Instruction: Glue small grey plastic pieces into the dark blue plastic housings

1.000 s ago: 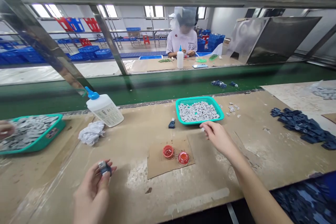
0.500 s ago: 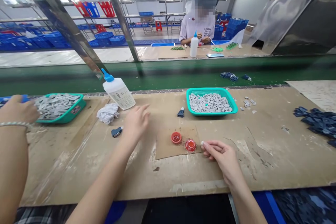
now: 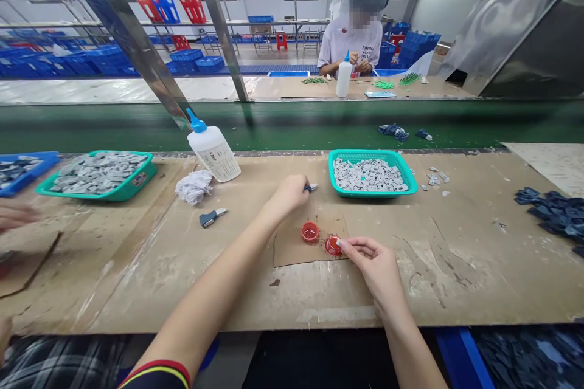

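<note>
Your left hand (image 3: 289, 194) is curled shut around a small dark blue piece (image 3: 311, 187). Your right hand (image 3: 369, 264) is pinched, its hold too small to tell, just beside one red cup (image 3: 333, 245). A second red cup (image 3: 310, 232) shares the cardboard (image 3: 292, 249) on the desk (image 3: 255, 298), with two teal baskets (image 3: 374, 152) beyond.
</note>
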Demonstrator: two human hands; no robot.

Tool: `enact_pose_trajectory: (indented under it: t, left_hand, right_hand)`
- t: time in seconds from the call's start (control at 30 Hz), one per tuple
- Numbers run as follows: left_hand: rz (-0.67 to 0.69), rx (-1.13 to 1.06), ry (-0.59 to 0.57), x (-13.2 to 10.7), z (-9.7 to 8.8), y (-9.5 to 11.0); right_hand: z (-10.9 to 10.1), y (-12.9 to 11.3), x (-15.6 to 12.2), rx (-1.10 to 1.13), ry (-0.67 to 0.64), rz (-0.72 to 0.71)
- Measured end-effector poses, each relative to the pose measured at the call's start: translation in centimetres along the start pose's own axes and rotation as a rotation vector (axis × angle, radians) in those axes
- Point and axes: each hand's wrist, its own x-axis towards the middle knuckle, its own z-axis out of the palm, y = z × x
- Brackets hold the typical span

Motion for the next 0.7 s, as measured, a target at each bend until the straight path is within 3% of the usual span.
enact_pose_trajectory:
  t: [0.23, 0.4, 0.53, 0.7]
  left_hand:
    - [-0.023, -0.298, 0.157, -5.4, -3.1, -1.4]
    - [-0.098, -0.972, 0.282, -11.1, -4.1, 0.0]
    - [-0.237, -1.322, 0.381, -14.4, -2.4, 1.4]
    - [-0.342, -1.510, 0.429, -15.5, 1.4, 3.4]
  right_hand:
    - [0.2, -0.4, 0.0, -0.030, 0.012, -0.009]
    - [0.1, -0.1, 0.2, -0.070, 0.018, -0.019]
    - [-0.3, -0.5, 0.1, -0.034, 0.012, 0.009]
    - [-1.1, -2.2, -1.1, 0.035, -0.012, 0.048]
